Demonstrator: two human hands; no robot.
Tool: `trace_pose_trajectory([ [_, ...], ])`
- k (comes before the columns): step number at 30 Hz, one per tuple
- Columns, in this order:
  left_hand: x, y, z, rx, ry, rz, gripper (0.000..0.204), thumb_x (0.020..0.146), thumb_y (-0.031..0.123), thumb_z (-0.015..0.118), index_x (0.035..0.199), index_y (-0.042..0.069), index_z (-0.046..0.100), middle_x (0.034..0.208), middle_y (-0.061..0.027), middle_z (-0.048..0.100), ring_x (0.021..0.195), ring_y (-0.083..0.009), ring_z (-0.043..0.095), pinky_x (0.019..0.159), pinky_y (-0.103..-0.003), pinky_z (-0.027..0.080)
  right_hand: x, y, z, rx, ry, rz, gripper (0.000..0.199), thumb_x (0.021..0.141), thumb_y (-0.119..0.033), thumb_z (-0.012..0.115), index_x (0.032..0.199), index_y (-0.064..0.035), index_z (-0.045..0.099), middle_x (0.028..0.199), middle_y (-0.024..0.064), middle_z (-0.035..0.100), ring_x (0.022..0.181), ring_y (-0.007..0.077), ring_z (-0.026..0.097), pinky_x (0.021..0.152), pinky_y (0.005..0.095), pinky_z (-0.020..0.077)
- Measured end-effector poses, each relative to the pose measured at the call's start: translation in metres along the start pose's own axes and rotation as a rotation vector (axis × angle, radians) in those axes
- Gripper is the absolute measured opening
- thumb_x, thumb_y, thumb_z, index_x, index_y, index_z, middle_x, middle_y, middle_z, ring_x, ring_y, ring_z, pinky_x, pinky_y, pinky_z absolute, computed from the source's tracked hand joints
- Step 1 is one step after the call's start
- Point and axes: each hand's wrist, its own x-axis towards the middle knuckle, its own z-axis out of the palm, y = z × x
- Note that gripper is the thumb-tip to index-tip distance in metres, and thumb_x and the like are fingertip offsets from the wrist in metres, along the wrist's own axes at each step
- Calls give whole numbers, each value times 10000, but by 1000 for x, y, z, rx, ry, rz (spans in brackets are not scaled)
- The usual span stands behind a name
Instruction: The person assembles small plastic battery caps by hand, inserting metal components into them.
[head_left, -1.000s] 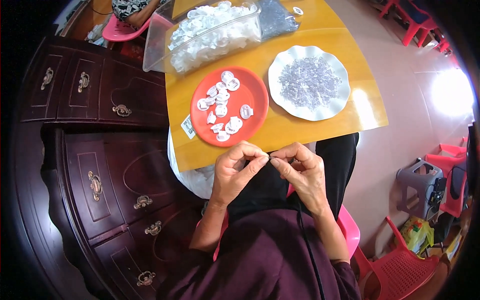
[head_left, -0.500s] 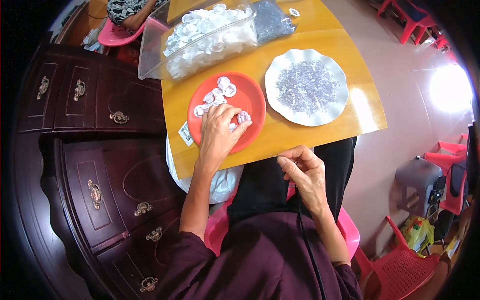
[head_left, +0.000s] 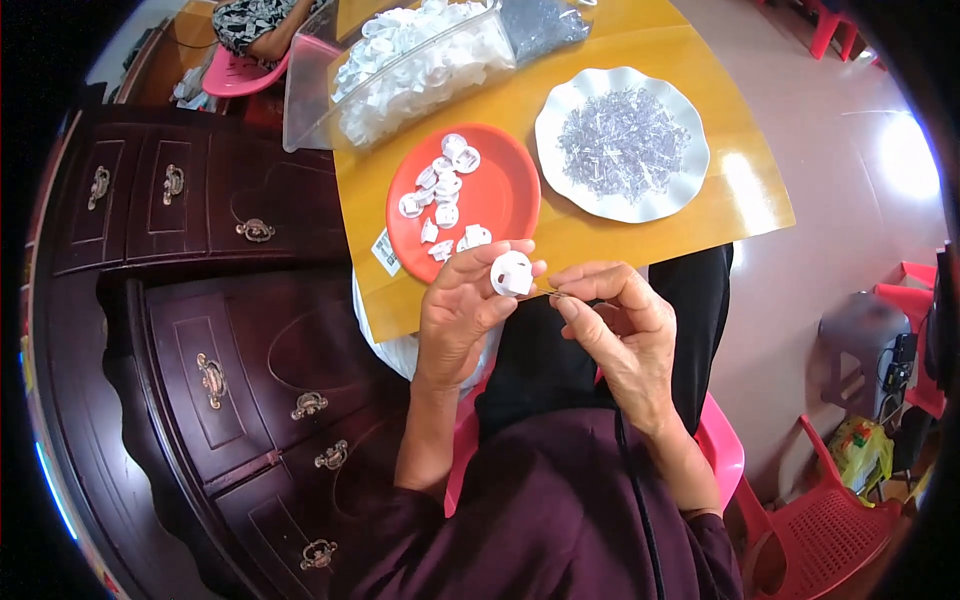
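My left hand (head_left: 455, 318) is closed round a white round plastic piece (head_left: 512, 273), held between thumb and fingers over the near table edge. Just to its right, my right hand (head_left: 625, 340) pinches a thin metal pin (head_left: 546, 292) whose tip points at the piece; whether it touches cannot be told. Behind the left hand stands a red plate (head_left: 512, 190) with several similar white plastic pieces (head_left: 447, 185) on its left and near parts. To its right, a white scalloped plate (head_left: 696, 150) bears a heap of small clear and metallic pin-like parts (head_left: 625, 140).
A clear plastic bin (head_left: 310, 100) full of white parts stands at the back of the yellow table (head_left: 745, 215), beside a bag of dark parts (head_left: 545, 35). Dark wooden drawers (head_left: 220, 370) flank my left. A red chair (head_left: 830, 530) and a grey stool (head_left: 862, 335) stand at right.
My left hand has lifted a white plastic piece from the red plate and brought it toward me, beside the right hand's pin. The view has shifted slightly.
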Motion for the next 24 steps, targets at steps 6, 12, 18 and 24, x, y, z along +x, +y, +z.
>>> trace_pose_trajectory([
  [6,-9,-14,2,-84,-13,30,451,839,-101,660,1250,58,564,1341,-201,534,1181,-274,591,997,-388,498,-4,3,3,11,14,-18,85,878,-22,687,954,-13,651,1022,79,709,863,103,660,682,229,541],
  [12,-11,-15,4,-47,-40,82,476,817,-136,657,1242,58,570,1329,-197,541,1175,-237,578,1019,-374,477,-9,2,5,-33,21,-47,70,873,-29,692,929,-12,653,988,77,717,842,104,663,657,233,543],
  [18,-13,-14,5,-23,-51,107,470,815,-143,655,1237,48,579,1325,-189,548,1168,-229,583,1017,-360,472,-11,0,6,-50,28,-40,74,867,-38,701,920,-17,654,982,66,718,827,103,663,640,235,542],
  [24,-14,-13,5,9,-61,111,467,818,-139,656,1239,46,580,1316,-182,556,1162,-221,588,1014,-356,471,-13,0,4,-86,18,-62,76,868,-43,701,923,-19,654,970,65,720,824,106,667,626,236,541],
])
